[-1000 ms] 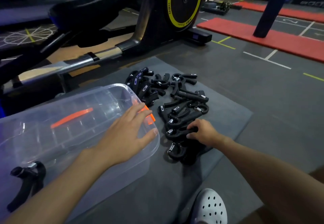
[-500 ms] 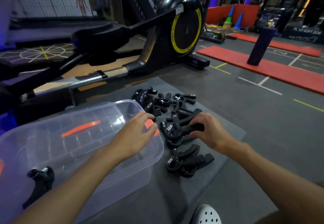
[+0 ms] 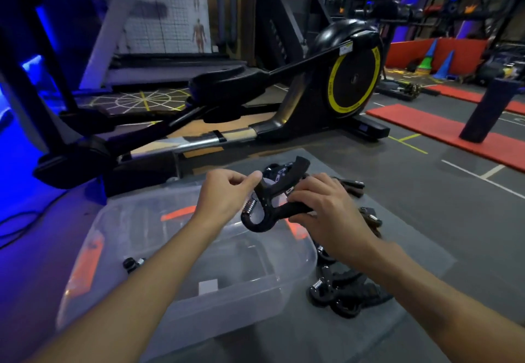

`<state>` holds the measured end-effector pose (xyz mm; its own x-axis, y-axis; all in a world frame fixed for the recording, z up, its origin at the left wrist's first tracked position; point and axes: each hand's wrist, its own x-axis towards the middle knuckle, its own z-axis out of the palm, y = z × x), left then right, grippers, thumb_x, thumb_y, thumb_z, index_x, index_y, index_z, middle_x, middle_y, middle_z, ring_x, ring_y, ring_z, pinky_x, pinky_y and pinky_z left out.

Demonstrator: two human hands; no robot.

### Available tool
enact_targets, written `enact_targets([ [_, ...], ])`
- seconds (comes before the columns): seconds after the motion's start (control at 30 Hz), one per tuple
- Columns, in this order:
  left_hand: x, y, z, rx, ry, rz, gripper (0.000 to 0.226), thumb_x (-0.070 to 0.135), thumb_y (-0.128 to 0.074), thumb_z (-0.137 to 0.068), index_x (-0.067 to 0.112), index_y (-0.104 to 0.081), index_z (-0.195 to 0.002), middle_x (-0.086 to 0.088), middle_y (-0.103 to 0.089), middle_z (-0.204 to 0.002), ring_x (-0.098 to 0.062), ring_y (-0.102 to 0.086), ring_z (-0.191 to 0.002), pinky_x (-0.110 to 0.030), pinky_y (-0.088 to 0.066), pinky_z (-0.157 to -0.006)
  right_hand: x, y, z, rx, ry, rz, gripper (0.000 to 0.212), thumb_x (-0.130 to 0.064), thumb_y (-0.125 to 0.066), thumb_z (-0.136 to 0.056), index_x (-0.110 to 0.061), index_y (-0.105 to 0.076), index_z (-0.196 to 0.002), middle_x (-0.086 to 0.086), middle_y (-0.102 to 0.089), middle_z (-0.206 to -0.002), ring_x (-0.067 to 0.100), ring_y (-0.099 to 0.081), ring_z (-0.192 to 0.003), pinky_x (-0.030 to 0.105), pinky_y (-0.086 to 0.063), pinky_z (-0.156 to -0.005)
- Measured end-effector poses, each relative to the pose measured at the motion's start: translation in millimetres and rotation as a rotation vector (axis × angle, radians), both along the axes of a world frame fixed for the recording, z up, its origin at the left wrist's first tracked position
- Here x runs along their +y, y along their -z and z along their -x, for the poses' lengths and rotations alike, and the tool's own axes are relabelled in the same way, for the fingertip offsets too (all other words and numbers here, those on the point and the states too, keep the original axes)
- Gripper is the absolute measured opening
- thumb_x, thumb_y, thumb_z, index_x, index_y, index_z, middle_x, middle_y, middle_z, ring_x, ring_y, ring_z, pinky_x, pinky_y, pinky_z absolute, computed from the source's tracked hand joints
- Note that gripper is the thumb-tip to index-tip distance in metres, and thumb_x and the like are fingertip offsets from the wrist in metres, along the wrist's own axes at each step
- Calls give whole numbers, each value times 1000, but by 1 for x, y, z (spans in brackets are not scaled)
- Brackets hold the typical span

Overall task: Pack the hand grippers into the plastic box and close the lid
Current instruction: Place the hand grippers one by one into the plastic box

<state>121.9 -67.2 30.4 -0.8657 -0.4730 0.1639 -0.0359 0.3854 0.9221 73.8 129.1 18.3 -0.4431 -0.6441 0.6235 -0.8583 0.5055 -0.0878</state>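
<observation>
A clear plastic box with orange latches stands open on a grey mat. One black hand gripper lies inside it, partly hidden by my left forearm. Above the box's far right corner I hold a black hand gripper with a steel spring. My right hand grips its lower handle. My left hand pinches its upper handle near the spring. A pile of black hand grippers lies on the mat right of the box, partly behind my right arm.
A black elliptical trainer with a yellow-ringed wheel stands just behind the grey mat. Red floor mats and a dark upright roller are at the far right. A black cable runs across the floor at the left.
My right hand lifted one hand gripper off the pile and carried it left over the box. My left hand left the box rim and took hold of the gripper's other handle.
</observation>
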Motion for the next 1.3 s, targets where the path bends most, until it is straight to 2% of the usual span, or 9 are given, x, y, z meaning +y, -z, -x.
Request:
enact_targets([
  [0.1, -15, -1, -11, -34, -17, -97, 31, 41, -73, -85, 12, -76, -74, -8, -75, -80, -24, -69, -81, -38, -54, -73, -17, 0, -4, 82, -24, -48, 24, -26, -83, -70, -18, -71, -89, -9, -60, -94, 14, -48, -96, 20, -28, -85],
  [0.27, -36, 2, -24, -43, -85, -191, 25, 34, -74, -84, 14, -77, -71, -4, -75, -79, -19, -69, -84, -39, -55, -78, -42, -1, -12, 62, -117, -95, 22, -24, -81, -73, -15, -69, -89, -6, -59, -93, 17, -52, -92, 34, -47, -81],
  [0.37, -48, 4, -30, 21, -131, -125, 22, 30, -74, -84, 20, -76, -64, 2, -73, -69, -18, -70, -79, -44, -58, -80, -52, -8, -22, -206, -128, 49, 27, -28, -80, -76, -16, -60, -88, -8, -56, -89, 14, -51, -85, 32, -47, -74],
  [0.47, -64, 6, -36, 97, -115, -89, 10, 21, -73, -85, 22, -74, -75, 3, -74, -71, -15, -71, -74, -44, -61, -79, -60, -18, -27, -609, -93, 270, 45, -38, -82, -71, -22, -49, -97, -8, -57, -97, 8, -56, -91, 21, -49, -74],
  [0.63, -75, 6, -50, 199, 38, -17, 21, 10, -69, -88, 30, -71, -81, 4, -75, -81, -13, -72, -83, -37, -60, -84, -73, -22, -21, -1050, -259, 87, 98, -46, -84, -59, -37, -30, -141, -15, -45, -134, 3, -51, -120, 28, -51, -97],
  [0.7, -79, 6, -54, 207, 91, 11, 17, 12, -69, -89, 28, -72, -87, 3, -75, -87, -12, -72, -87, -38, -59, -86, -81, -18, -27, -1090, -309, -18, 106, -45, -85, -60, -42, -22, -145, -18, -38, -142, 3, -45, -126, 31, -47, -102],
  [0.83, -89, 7, -60, 193, 167, 104, 12, 20, -69, -90, 27, -73, -98, 9, -73, -96, -10, -67, -102, -42, -55, -94, -101, -12, -34, -1118, -378, -82, 97, -34, -87, -66, -52, -25, -139, -21, -36, -141, 3, -44, -126, 34, -47, -102],
  [1.0, -102, 11, -70, 192, 202, 147, 16, 18, -67, -91, 31, -72, -99, 12, -72, -98, -8, -64, -106, -38, -51, -98, -116, -9, -31, -1142, -429, -167, 99, -26, -86, -70, -57, -22, -138, -17, -35, -145, 5, -37, -132, 37, -43, -106],
  [1.3, -153, 31, -86, 5, 21, 316, 25, 37, -65, -89, 33, -64, -114, 11, -57, -115, -6, -55, -112, -34, -47, -99, -161, 27, -27, -1183, -408, -186, 96, -33, -90, -58, -50, -31, -132, -12, -43, -134, 12, -49, -121, 40, -48, -101],
])
